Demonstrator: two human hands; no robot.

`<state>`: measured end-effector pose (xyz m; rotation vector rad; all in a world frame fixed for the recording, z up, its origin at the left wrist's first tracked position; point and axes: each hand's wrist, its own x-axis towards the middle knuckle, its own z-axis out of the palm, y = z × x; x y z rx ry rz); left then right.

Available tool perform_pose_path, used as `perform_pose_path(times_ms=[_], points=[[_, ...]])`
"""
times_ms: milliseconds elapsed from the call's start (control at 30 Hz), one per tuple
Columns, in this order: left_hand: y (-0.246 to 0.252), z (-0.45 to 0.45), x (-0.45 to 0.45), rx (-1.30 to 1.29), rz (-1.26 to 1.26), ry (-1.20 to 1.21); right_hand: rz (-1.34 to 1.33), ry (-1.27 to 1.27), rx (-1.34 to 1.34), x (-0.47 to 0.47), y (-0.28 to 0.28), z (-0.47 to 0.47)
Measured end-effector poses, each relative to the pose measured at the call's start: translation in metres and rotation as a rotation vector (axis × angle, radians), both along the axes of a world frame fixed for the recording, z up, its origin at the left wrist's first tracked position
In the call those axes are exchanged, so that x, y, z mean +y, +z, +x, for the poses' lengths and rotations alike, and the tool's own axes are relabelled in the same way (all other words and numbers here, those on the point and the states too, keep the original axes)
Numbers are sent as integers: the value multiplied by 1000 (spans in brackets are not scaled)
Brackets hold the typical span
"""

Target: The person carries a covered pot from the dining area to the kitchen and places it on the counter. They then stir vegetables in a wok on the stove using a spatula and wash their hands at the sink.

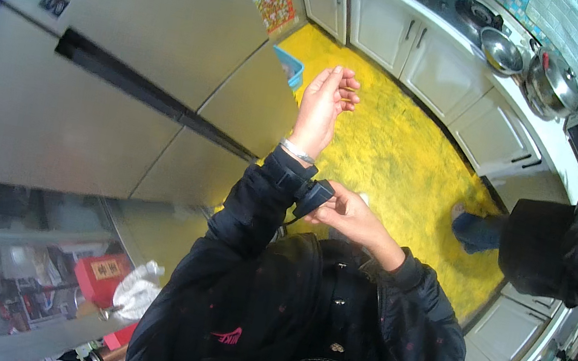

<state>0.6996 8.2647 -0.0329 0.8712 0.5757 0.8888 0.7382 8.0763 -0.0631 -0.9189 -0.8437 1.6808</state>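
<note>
My left hand point(327, 104) is held out over the yellow floor point(388, 134), its fingers loosely curled and nothing in it. A silver bangle point(297, 151) circles that wrist. Just behind it, a black strap point(290, 174) wraps the dark sleeve and carries a small black box-shaped device point(314, 199). The fingers and thumb of my right hand point(357, 218) grip the side of this device. A dark cable runs from its lower end towards my jacket point(259, 290); where it leads is hidden.
A large metallic refrigerator point(132, 57) stands left, a blue bin point(290, 68) past its corner. Along the far counter are a gas stove point(439, 2), a steel bowl point(501, 51) and a lidded pot point(555, 81). Another person point(557, 254) stands right. A cluttered shelf point(34, 333) is lower left.
</note>
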Motion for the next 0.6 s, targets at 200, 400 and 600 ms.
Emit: perform_pose_path(times_ms=[200,400,600], points=[[17,96,80,183,504,116,-97,-43,-38,90,22,71],[16,139,141,232,633,203,-176,13,85,149,27,119],[-2,176,214,185,476,-94,-82,87,-11,225,2,168]])
